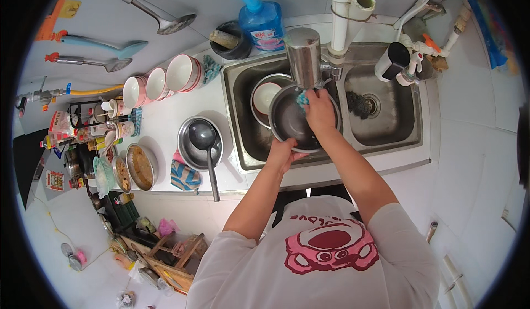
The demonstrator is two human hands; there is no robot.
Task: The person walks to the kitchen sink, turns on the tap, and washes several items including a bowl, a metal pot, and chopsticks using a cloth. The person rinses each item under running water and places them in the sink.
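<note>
Above the left basin of a steel double sink, a round metal bowl is tilted in my grasp. My left hand grips its near rim. In my right hand is a blue-green scrubbing cloth, pressed against the inner wall at the far side. Partly hidden behind this bowl, a white bowl rests inside another metal basin in the sink. The cylindrical steel tap fitting stands just beyond my right hand.
Left of the sink, a ladle lies in a steel bowl beside a striped cloth. Stacked bowls, a stone mortar and a blue soap bottle line the back. A dark scrubber sits in the right basin.
</note>
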